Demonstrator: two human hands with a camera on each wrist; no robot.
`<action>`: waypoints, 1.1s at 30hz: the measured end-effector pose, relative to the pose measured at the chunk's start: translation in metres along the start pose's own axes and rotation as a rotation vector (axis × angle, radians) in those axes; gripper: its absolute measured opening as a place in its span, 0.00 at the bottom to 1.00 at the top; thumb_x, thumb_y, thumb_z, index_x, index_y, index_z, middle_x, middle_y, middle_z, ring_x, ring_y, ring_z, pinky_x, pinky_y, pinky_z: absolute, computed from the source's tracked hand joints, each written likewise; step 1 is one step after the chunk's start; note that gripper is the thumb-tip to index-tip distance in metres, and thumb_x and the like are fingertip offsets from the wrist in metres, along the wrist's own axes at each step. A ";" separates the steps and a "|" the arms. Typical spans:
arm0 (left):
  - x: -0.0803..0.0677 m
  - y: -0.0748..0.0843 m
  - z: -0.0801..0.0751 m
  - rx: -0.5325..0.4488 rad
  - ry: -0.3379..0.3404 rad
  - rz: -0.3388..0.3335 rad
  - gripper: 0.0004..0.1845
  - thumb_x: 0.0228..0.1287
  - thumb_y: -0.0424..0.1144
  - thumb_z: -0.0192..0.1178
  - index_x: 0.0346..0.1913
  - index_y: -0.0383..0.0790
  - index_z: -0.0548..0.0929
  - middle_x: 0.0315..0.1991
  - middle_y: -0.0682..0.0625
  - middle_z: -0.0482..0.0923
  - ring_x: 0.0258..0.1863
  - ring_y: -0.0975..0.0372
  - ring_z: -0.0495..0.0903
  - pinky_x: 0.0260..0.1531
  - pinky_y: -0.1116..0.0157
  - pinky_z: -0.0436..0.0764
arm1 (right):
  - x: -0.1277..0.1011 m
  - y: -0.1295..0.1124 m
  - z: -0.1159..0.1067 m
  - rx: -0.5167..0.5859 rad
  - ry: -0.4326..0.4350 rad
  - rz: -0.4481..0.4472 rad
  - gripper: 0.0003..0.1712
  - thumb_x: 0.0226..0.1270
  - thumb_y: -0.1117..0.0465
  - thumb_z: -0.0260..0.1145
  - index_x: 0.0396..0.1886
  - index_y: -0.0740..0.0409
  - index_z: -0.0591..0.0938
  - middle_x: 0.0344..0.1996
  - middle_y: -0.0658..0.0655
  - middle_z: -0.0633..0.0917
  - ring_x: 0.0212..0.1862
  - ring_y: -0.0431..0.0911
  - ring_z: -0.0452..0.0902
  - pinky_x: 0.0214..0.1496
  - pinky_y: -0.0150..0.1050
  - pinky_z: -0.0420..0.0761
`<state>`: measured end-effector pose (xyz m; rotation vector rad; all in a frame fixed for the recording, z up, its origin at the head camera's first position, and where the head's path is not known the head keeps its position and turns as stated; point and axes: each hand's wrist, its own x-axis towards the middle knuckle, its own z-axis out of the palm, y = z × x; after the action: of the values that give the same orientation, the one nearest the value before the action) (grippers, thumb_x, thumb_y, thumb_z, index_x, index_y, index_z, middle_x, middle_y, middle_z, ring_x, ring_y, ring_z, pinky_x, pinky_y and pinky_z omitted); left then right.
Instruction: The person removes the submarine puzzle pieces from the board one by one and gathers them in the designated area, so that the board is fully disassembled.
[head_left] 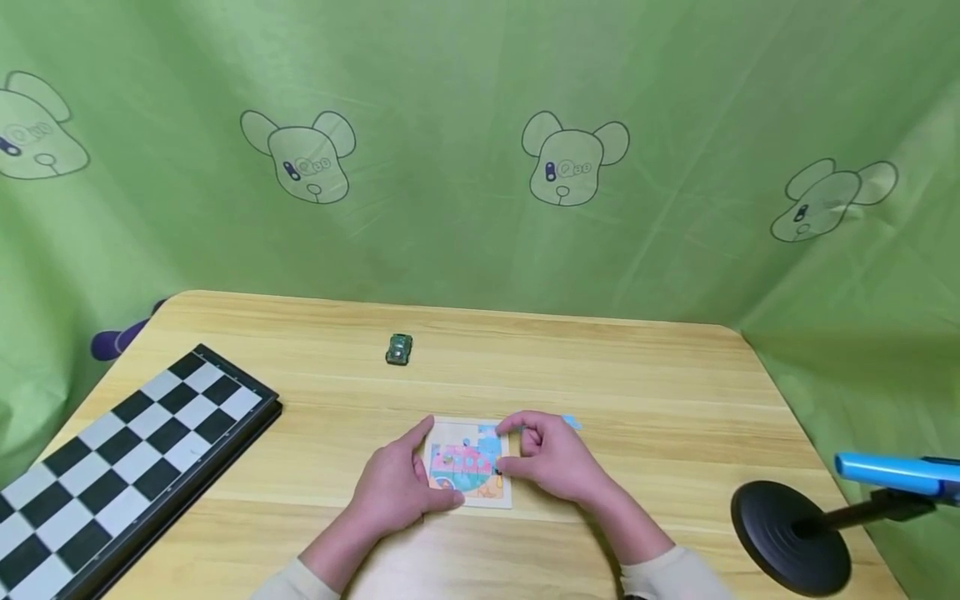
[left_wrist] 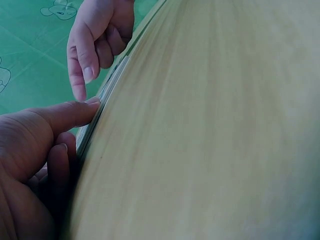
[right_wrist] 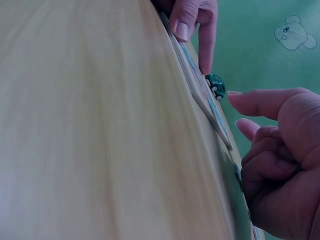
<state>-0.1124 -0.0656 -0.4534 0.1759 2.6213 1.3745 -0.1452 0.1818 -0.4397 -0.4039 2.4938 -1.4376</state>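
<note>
A small square picture puzzle (head_left: 465, 464), pink and blue in a pale frame, lies flat on the wooden table between both hands. My left hand (head_left: 395, 490) is at its left side, the thumb on the lower edge and the forefinger stretched toward the upper left corner. Over the right side reaches my right hand (head_left: 555, 458), forefinger at the upper right corner and thumb lower down, the other fingers curled in. Its forefinger and thumb stand apart in the right wrist view, nothing showing between them. Partly hidden behind that hand is a light blue piece (head_left: 572, 422).
A green toy car (head_left: 399, 349) stands farther back. On the left lies a folded black-and-white chessboard (head_left: 142, 450). At the right is a black round-based stand (head_left: 787, 537) with a blue stick-shaped thing (head_left: 888, 473) at its top. A green curtain (head_left: 465, 250) hangs behind the table.
</note>
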 end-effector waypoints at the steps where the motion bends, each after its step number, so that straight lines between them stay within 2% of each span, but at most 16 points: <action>1: 0.000 0.000 0.000 0.000 0.000 -0.001 0.61 0.34 0.48 0.84 0.75 0.34 0.63 0.18 0.53 0.71 0.19 0.61 0.69 0.21 0.62 0.71 | 0.001 -0.001 0.002 -0.005 -0.005 0.001 0.23 0.51 0.62 0.81 0.48 0.57 0.84 0.15 0.47 0.64 0.19 0.39 0.57 0.42 0.38 0.73; 4: 0.001 -0.001 0.000 -0.007 -0.003 -0.001 0.61 0.34 0.48 0.84 0.75 0.33 0.63 0.18 0.53 0.71 0.19 0.61 0.69 0.20 0.62 0.71 | 0.005 -0.002 0.007 -0.033 -0.020 -0.001 0.22 0.52 0.61 0.81 0.47 0.57 0.85 0.14 0.47 0.64 0.19 0.39 0.57 0.40 0.38 0.73; 8: 0.001 -0.002 0.000 -0.004 -0.003 0.005 0.61 0.35 0.48 0.83 0.75 0.33 0.63 0.18 0.53 0.71 0.18 0.62 0.69 0.19 0.63 0.70 | 0.008 -0.006 0.012 -0.065 -0.056 -0.004 0.20 0.54 0.61 0.80 0.47 0.57 0.84 0.13 0.47 0.66 0.18 0.39 0.58 0.30 0.36 0.71; 11: 0.001 -0.001 0.000 -0.003 -0.003 0.008 0.60 0.35 0.48 0.83 0.75 0.33 0.63 0.18 0.53 0.71 0.17 0.62 0.69 0.18 0.63 0.70 | 0.008 -0.009 0.014 -0.076 -0.076 -0.011 0.19 0.55 0.63 0.78 0.47 0.58 0.84 0.13 0.46 0.66 0.17 0.39 0.59 0.27 0.35 0.71; 20: 0.000 -0.001 -0.001 -0.011 -0.004 0.002 0.61 0.35 0.48 0.83 0.75 0.33 0.63 0.18 0.53 0.71 0.17 0.63 0.69 0.17 0.64 0.70 | 0.012 -0.012 0.017 -0.069 -0.075 -0.012 0.18 0.54 0.67 0.77 0.46 0.62 0.83 0.12 0.47 0.66 0.16 0.38 0.58 0.39 0.39 0.77; 27: 0.000 -0.001 -0.001 -0.009 -0.003 0.008 0.61 0.35 0.48 0.83 0.75 0.32 0.63 0.18 0.53 0.70 0.18 0.62 0.69 0.19 0.63 0.70 | 0.013 -0.013 0.018 -0.059 -0.058 0.007 0.19 0.53 0.69 0.78 0.45 0.61 0.82 0.13 0.48 0.67 0.17 0.40 0.60 0.38 0.39 0.75; 33: 0.000 0.000 -0.001 -0.002 0.001 0.006 0.61 0.34 0.48 0.83 0.75 0.32 0.63 0.18 0.53 0.71 0.18 0.61 0.69 0.18 0.63 0.70 | 0.011 -0.013 0.019 -0.046 -0.050 -0.017 0.18 0.53 0.69 0.78 0.43 0.60 0.82 0.13 0.47 0.66 0.18 0.39 0.59 0.44 0.42 0.74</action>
<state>-0.1123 -0.0666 -0.4531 0.1833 2.6218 1.3800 -0.1478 0.1569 -0.4384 -0.4646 2.4933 -1.3610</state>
